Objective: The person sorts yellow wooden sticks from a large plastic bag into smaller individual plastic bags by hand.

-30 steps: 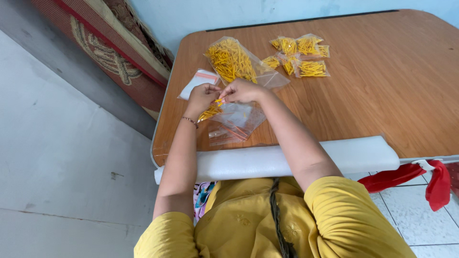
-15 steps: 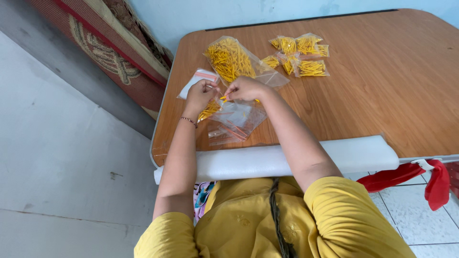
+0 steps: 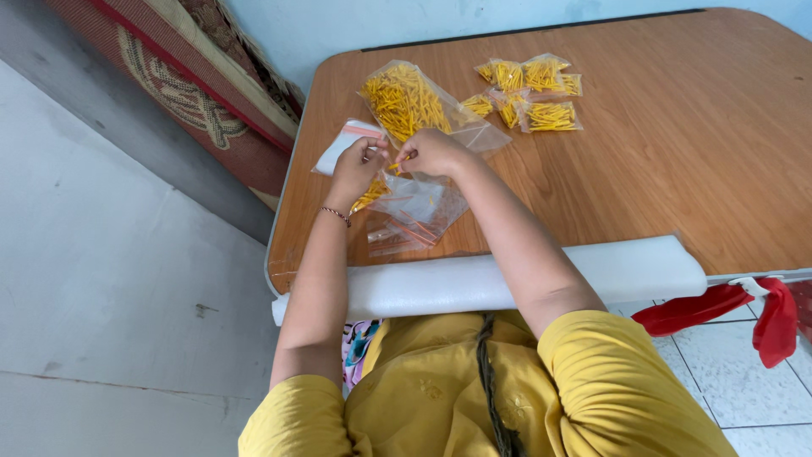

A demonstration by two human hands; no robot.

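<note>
A small clear bag (image 3: 419,203) is pinched at its mouth by the left hand (image 3: 355,169) and right hand (image 3: 433,152), near the table (image 3: 677,169) edge. Thin yellow sticks (image 3: 370,197) are seen inside. The film is judged light, limp and slippery, best gripped at the top edge.

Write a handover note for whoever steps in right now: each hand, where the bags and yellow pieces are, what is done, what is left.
Left hand: holds a bunch of yellow pieces at the mouth of a clear bag.
Right hand: pinches a yellow piece at the same bag's mouth.
Big bag of loose yellow pieces lies just beyond the hands.
Done: several small filled bags lie in a cluster farther back on the table.
Left: the bag in hand looks almost empty; the big bag is quite full; more empty bags lie under the hands, and a flat stack beside the left hand.
</note>
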